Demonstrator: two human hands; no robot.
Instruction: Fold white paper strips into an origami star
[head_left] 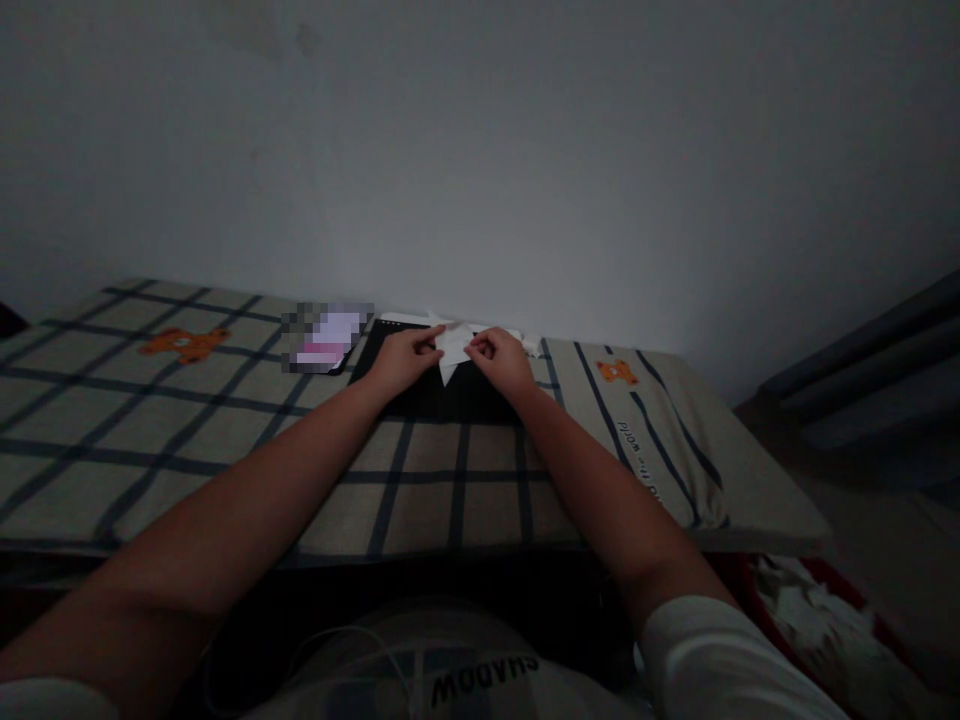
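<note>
We see a small white folded paper (452, 350) with pointed corners lying on a black board (439, 392) at the far edge of the checked blanket (225, 420), close to the pale wall (525, 150). Our left hand (403, 358) pinches its left side between thumb and fingers while our right hand (501, 360), fingers curled, pinches its right edge, both hands resting on the board. A blurred pinkish thing (326, 338) lies just left of the board, and a pillow (660, 440) with a small orange bear sits to the right.
</note>
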